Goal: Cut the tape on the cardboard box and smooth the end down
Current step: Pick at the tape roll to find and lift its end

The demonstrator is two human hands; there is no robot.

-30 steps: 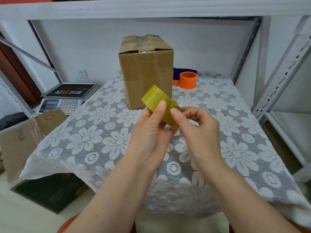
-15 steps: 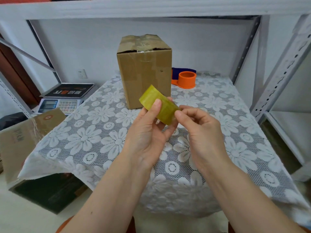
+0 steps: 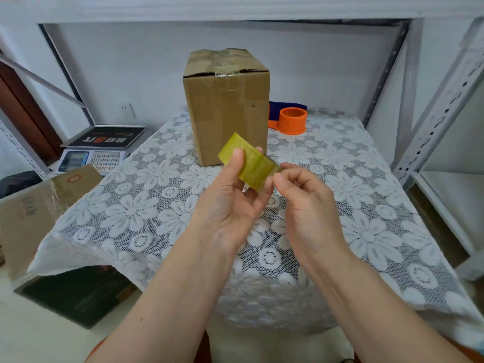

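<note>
A tall brown cardboard box point(image 3: 227, 108) stands upright at the back of the table, its top flaps held by clear crinkled tape. In front of it I hold a yellowish roll of tape point(image 3: 250, 162). My left hand point(image 3: 230, 203) grips the roll, thumb across its outer face. My right hand point(image 3: 306, 205) is at the roll's right edge, thumb and forefinger pinched together there on what looks like the tape end.
The table carries a white lace flower cloth point(image 3: 353, 205). An orange tape dispenser point(image 3: 292, 121) lies behind the box on the right. A weighing scale point(image 3: 102, 150) and a flattened carton point(image 3: 31, 213) sit at the left. Grey shelf posts point(image 3: 442, 106) stand at the right.
Both hands have stayed in front of the box with the roll. The right fingers have shifted from the roll's face to its right edge.
</note>
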